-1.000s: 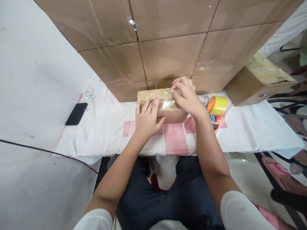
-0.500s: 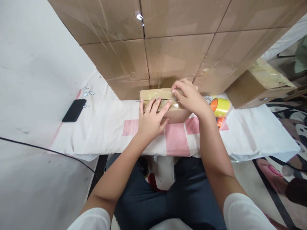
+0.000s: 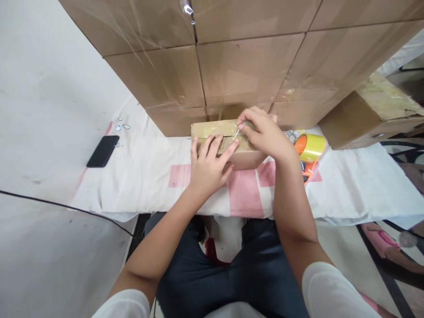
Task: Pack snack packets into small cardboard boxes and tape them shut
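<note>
A small cardboard box [image 3: 247, 161] lies on the cloth-covered table in front of me, with shiny packing tape [image 3: 213, 129] across its top. My left hand [image 3: 209, 164] rests on the top and near edge, fingers spread flat. At the top's right part, my right hand [image 3: 261, 132] is closed in a pinch on a thin, glinting strip of clear tape [image 3: 236, 132]. The tape's far end is hidden under my fingers. Right of the box lie a yellow tape roll [image 3: 314, 148] with an orange core and an orange-handled tool [image 3: 309, 171], partly covered by the roll.
A tall stack of taped cartons [image 3: 248, 66] stands right behind the box. Another carton [image 3: 351, 119] sits at the right. A black phone [image 3: 103, 151] lies on the left near the white wall, where a cable [image 3: 66, 206] runs. Someone's pink shoe [image 3: 380, 238] shows at lower right.
My hands stay almost in place on the box. The tape strip by my right fingertips now shows more plainly, slightly lifted. The view has shifted a little.
</note>
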`<action>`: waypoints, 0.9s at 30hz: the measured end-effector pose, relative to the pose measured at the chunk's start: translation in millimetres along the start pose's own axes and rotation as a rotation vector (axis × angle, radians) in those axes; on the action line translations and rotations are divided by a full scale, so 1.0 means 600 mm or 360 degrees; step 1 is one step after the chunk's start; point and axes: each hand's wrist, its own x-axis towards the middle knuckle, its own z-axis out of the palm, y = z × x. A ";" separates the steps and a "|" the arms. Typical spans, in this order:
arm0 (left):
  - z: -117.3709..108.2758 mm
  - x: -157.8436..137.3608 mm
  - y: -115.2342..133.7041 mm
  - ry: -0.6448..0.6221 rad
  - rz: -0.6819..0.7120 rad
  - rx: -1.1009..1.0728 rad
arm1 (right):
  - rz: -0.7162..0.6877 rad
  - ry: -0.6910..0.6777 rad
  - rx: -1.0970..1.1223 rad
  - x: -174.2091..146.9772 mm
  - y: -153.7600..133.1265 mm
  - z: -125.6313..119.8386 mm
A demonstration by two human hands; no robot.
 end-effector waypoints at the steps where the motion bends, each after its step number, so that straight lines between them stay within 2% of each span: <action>1: 0.000 0.000 0.000 0.0009 -0.0002 -0.0001 | -0.0004 -0.0004 0.0016 0.000 0.001 -0.001; 15: 0.009 0.000 0.001 0.0047 -0.0122 -0.0075 | -0.0231 0.0182 0.0468 -0.010 0.019 -0.015; 19: 0.012 -0.003 0.001 0.0102 -0.0079 -0.0095 | -0.0258 0.0232 0.0514 -0.013 0.001 -0.027; 23: 0.018 -0.008 -0.003 0.0221 -0.0041 -0.0158 | -0.0302 0.0156 0.0442 -0.016 -0.032 -0.035; 27: 0.024 -0.011 -0.009 0.0342 0.0024 -0.0205 | -0.0268 0.0095 0.0298 -0.017 -0.053 -0.027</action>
